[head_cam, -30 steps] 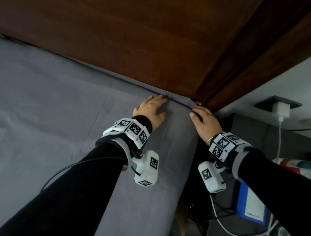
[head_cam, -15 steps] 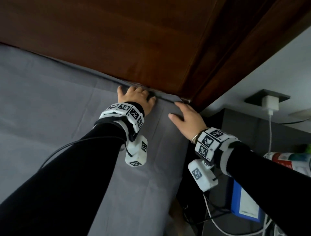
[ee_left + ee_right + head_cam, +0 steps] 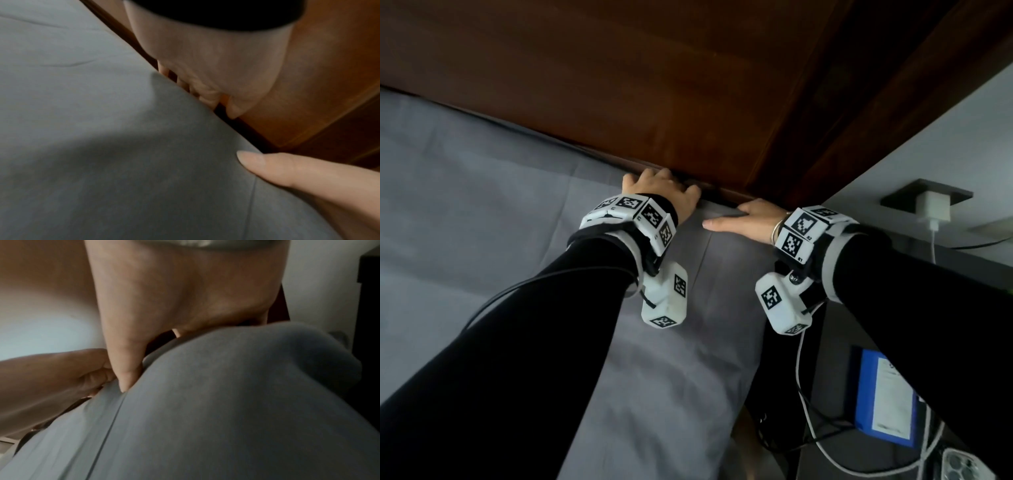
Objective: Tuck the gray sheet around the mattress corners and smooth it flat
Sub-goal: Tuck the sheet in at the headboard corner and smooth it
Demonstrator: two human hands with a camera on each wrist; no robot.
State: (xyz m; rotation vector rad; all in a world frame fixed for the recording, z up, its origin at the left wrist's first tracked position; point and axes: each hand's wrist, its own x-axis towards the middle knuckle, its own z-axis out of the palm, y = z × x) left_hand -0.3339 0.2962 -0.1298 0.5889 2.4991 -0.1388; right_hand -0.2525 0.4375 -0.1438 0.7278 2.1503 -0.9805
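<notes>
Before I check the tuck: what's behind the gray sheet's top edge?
A dark gap, then the wooden headboard. The left hand has its fingers pushed down into that gap behind the gray sheet; the fingertips and any tucked fabric are hidden.

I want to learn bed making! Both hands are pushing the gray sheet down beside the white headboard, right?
Almost. The headboard is dark brown wood, not white, as the head view shows. The left hand and right hand are indeed at the gray sheet's edge beside it.
</notes>
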